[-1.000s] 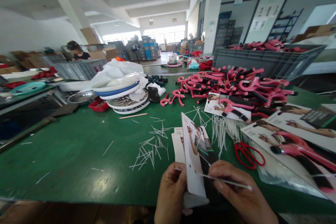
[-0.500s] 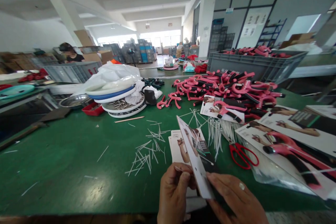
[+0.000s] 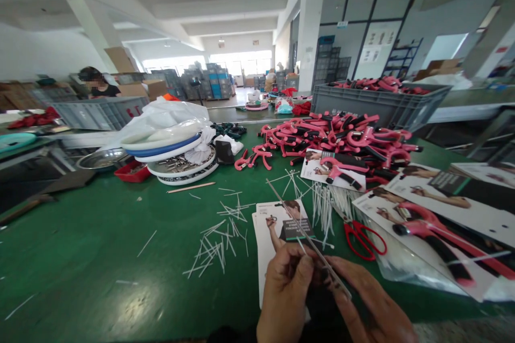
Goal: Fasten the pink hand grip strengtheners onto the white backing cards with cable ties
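My left hand point(image 3: 287, 292) pinches a thin white cable tie point(image 3: 301, 245) close against a printed backing card point(image 3: 316, 246). That card is seen almost edge-on, tilted, with my right hand point(image 3: 368, 297) gripping its lower end between thumb and fingers. Part of my left fingers is hidden behind the card. Beneath the hands lies a stack of similar cards point(image 3: 263, 241) showing a person with a hand grip. Loose cable ties point(image 3: 217, 246) are scattered to the left, and a bunch of them point(image 3: 324, 211) lies beyond the card. Red-handled scissors point(image 3: 365, 241) rest right of my right hand.
A heap of pink-and-black hand grips point(image 3: 322, 136) covers the table's back, before a grey crate point(image 3: 370, 106) of more. Carded hand grips point(image 3: 434, 230) lie at right on a plastic bag. Stacked trays of metal parts point(image 3: 181, 163) and a red dish point(image 3: 132, 171) stand at left.
The card has turned from showing its face to nearly edge-on. Both hands have shifted slightly right, and the view has moved a little, with the left hand still pinching the tie.
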